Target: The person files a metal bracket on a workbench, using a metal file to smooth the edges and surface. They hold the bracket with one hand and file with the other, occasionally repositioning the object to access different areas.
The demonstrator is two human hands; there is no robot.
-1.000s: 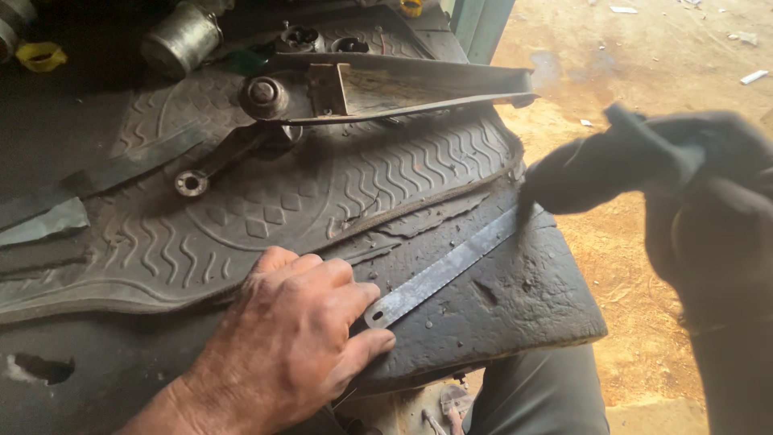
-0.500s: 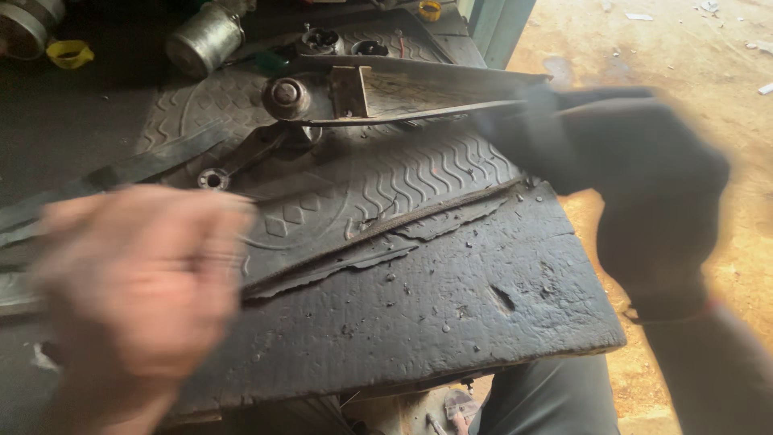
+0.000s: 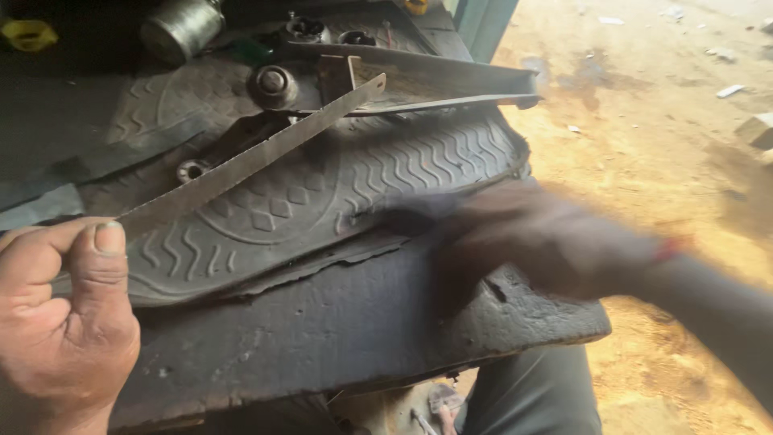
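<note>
Head view, lower left of the frame: left hand (image 3: 60,314) curled into a fist, thumb upright and pressed against the near end of a hacksaw blade (image 3: 250,157), pinched between thumb and folded fingers. Blade slanted up and to the right from that grip, across the middle of the frame, far tip ending over the metal bracket (image 3: 419,80) at upper centre; toothed edge too fine to make out. Beneath the blade, a ribbed black rubber mat (image 3: 362,181) with wavy and diamond treads, laid over a thicker dark rubber slab (image 3: 354,322) with a rough front edge along the bottom. Upper left of the frame: yellow ring (image 3: 28,34) in shadow, then a dull grey metal cylinder (image 3: 179,26) just to its right. Right of that, a round bolt head (image 3: 272,80) at the bracket's pivot, with a small arm ending in an eyelet (image 3: 191,169) below it, touching the mat. Centre right: right hand (image 3: 515,242), heavily blurred by motion and dark, low over the slab where mat and slab meet; could not tell how far open, nor whether anything held. Forearm stretched off toward the lower right edge, a reddish band (image 3: 668,248) at the wrist. Bottom centre: grey trouser leg (image 3: 531,395) under the slab's edge. Right side of the frame: sandy orange ground (image 3: 644,145), scattered with small bits of debris
</note>
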